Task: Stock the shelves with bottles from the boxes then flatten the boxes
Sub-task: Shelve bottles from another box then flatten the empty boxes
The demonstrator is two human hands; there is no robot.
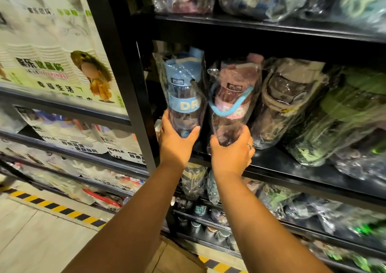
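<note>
A blue bottle [183, 89] in a clear plastic bag stands at the left end of the black middle shelf [292, 168]. My left hand [176, 141] grips its base from below. Right beside it a pink bottle [234, 99] with a blue strap, also bagged, leans back on the same shelf. My right hand [231, 153] holds its base, a ring on one finger. Both bottles tilt slightly away from me.
A beige bagged bottle [288, 97] and green bagged bottles [342, 118] fill the shelf to the right. More bagged bottles sit on the shelves above and below. A black upright post [125, 74] borders the left. Cup packs fill the neighbouring rack [62, 110]. Hazard tape [52, 206] marks the floor.
</note>
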